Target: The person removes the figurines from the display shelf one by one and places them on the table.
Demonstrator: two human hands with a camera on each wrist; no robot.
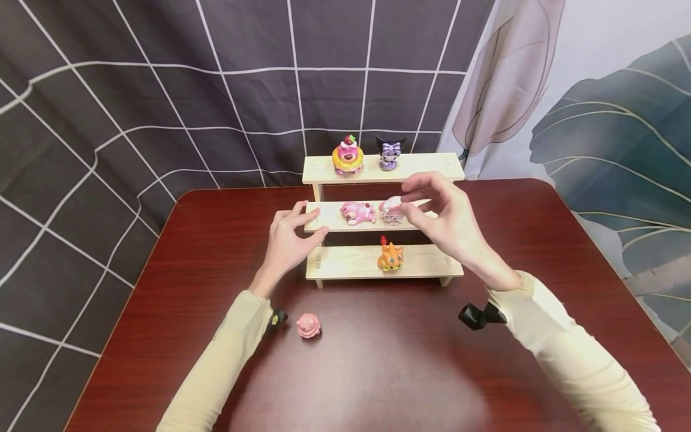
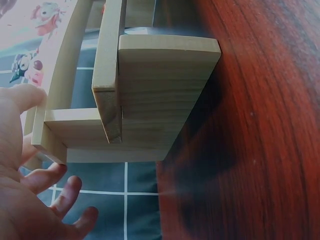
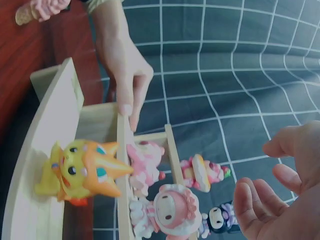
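My left hand [image 1: 288,240] grips the left end of the middle plank of a wooden three-tier display shelf [image 1: 326,222], thumb at the front edge and a finger on top. My right hand [image 1: 445,219], fingers loosely curved and holding nothing, hovers beside a pink-hooded figurine [image 3: 172,210] on that plank; a gap shows between them in the right wrist view. Left of this figurine lies a pink bear figurine [image 1: 357,213]. An orange-and-yellow figurine [image 1: 391,258] sits on the lowest plank. Up top stand a bear in a yellow ring [image 1: 348,157] and a black-and-purple figurine [image 1: 390,153].
A small pink figurine [image 1: 308,326] sits on the dark red wooden table [image 1: 367,372], in front of the shelf near my left sleeve. Behind the table hangs a dark curtain [image 1: 259,96] with a white grid; a leaf-patterned curtain [image 1: 610,132] hangs at the right.
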